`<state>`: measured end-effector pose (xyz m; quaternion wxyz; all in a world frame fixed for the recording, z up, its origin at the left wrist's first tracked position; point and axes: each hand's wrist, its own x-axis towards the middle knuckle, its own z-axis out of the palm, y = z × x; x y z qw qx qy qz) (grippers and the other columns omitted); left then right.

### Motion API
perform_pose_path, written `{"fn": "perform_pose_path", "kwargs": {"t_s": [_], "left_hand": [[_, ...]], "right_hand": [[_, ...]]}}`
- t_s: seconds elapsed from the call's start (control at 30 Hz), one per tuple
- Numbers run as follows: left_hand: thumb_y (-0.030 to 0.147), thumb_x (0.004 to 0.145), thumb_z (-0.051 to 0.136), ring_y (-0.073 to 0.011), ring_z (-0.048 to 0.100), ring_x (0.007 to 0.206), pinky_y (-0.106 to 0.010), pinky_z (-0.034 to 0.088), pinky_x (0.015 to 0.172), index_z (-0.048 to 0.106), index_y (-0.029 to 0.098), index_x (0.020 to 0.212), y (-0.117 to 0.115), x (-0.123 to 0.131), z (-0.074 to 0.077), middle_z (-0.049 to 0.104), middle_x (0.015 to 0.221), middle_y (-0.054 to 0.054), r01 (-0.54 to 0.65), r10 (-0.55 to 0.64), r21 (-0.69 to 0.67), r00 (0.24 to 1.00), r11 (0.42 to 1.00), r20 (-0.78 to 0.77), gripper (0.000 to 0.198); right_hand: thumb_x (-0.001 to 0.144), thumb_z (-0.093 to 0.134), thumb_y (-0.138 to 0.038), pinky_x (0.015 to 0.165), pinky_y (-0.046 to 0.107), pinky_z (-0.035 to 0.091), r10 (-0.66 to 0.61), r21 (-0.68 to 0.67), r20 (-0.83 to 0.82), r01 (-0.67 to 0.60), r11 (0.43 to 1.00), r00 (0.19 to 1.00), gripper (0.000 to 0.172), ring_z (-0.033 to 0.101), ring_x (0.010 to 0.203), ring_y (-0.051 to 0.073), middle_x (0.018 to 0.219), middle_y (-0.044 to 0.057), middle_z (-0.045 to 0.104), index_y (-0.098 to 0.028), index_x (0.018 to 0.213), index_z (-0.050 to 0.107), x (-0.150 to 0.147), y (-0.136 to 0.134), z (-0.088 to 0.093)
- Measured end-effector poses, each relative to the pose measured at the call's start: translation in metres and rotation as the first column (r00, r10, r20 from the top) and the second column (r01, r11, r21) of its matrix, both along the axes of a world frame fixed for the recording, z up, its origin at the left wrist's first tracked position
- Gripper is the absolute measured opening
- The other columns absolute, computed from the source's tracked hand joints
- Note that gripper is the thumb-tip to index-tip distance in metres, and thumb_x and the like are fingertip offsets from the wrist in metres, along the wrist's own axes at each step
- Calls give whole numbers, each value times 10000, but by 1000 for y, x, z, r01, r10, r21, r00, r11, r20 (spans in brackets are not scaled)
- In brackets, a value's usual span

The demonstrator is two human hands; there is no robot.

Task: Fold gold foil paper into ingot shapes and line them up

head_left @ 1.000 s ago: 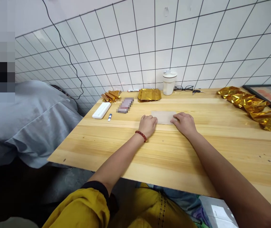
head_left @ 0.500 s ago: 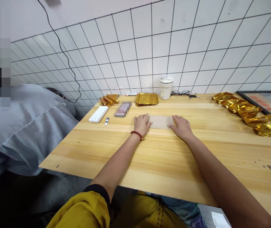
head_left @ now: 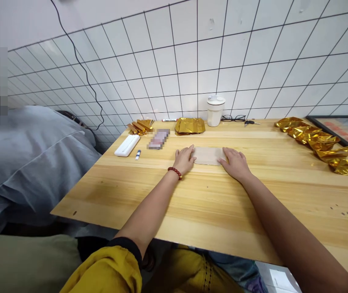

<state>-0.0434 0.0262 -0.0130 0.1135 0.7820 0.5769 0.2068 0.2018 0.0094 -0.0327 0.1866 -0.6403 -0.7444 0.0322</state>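
Note:
A flat, pale beige rectangular piece (head_left: 209,156) lies on the wooden table (head_left: 192,203) between my two hands. At its left edge rests my left hand (head_left: 184,159), with a red bead bracelet at the wrist and the fingers apart. Touching the opposite edge is my right hand (head_left: 235,162), its thumb spread away from the other fingers. Both palms face down, and neither hand is wrapped round the piece. Behind it sits a stack of gold foil (head_left: 190,126).
At the back stand a white cup (head_left: 215,111), glasses (head_left: 233,118) and keys (head_left: 252,122). Folded gold foil (head_left: 323,144) lies at right beside a black-framed panel (head_left: 344,134). A white box (head_left: 127,145), small tube (head_left: 138,154) and gold strips (head_left: 140,127) are at left.
My left hand has shifted slightly, and its fingers have moved off the top of the beige piece toward its edge. The view has moved a little. An olive-green surface now shows at the lower left.

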Motion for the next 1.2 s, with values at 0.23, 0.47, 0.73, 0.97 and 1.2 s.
{"fn": "perform_pose_path", "kwargs": {"t_s": [0.23, 0.47, 0.73, 0.97, 1.2], "left_hand": [[306, 958, 433, -318, 294, 1472, -612, 190, 1184, 334, 181, 1504, -2, 2, 1, 377, 1568, -144, -16, 11, -27, 987, 1000, -158, 568], [295, 968, 406, -316, 291, 1473, -622, 173, 1190, 360, 236, 1495, -1, 1, 0, 425, 1551, -67, 38, -44, -43, 989, 998, -143, 532], [285, 965, 418, -304, 302, 1468, -640, 169, 1182, 393, 280, 1480, -2, 0, 1, 475, 1517, -47, 51, -57, -52, 990, 997, -131, 515], [311, 977, 388, -323, 249, 1490, -595, 161, 1198, 338, 170, 1517, -3, 2, 3, 330, 1593, -143, -1, -10, -62, 982, 998, -188, 560], [296, 974, 408, -337, 261, 1483, -623, 150, 1191, 345, 235, 1517, -2, -1, 0, 371, 1581, -81, 27, -34, -55, 990, 998, -133, 550]], "right_hand": [[973, 329, -469, 1155, 564, 252, 1, -53, 56, 2, 999, 998, 609, 336, 1442, 324, 1555, 141, 412, -158, 1493, 388, -3, -1, 1], [976, 324, -452, 1167, 583, 237, 24, -70, 51, -21, 997, 998, 575, 318, 1447, 340, 1554, 79, 424, -173, 1462, 454, -3, -4, 5], [979, 341, -447, 1152, 596, 256, 28, -52, 49, -25, 998, 998, 523, 342, 1431, 344, 1534, 61, 457, -229, 1428, 500, -3, -4, 4], [991, 324, -448, 1189, 562, 196, -15, -130, 88, 26, 991, 996, 631, 228, 1490, 318, 1595, 113, 343, -127, 1534, 315, -8, -6, 12], [995, 325, -414, 1186, 578, 201, 40, -116, 47, -34, 993, 998, 567, 309, 1462, 286, 1519, 107, 473, -172, 1507, 360, -6, -5, 9]]}}
